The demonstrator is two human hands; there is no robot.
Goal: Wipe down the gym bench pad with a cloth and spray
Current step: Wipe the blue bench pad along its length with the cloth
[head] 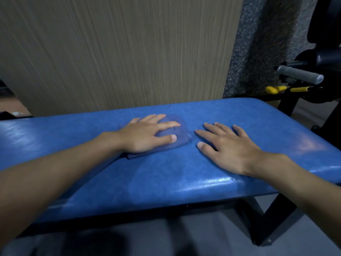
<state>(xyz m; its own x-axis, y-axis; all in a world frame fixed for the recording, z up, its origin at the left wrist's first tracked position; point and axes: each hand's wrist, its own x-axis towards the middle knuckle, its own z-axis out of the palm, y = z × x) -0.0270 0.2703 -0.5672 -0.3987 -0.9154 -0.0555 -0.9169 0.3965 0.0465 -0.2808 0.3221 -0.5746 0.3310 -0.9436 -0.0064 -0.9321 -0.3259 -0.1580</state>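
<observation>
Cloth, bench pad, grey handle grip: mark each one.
cloth (181, 134): head view, folded edge right of the fingers.
bench pad (258, 115): head view, bare top surface near the far right end.
grey handle grip (299, 72): head view, middle of the grip.

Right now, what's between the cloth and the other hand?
Nothing but bare blue bench pad. The head view shows a narrow gap between the cloth and the right hand.

Your left hand (145, 134) lies flat, fingers spread, on a folded blue cloth (174, 134) on the blue bench pad (166, 178). Your right hand (227, 145) rests palm-down on bare pad just beside the cloth, not touching it. Grey-gripped handle (299, 74) sits beyond the pad's right end.
</observation>
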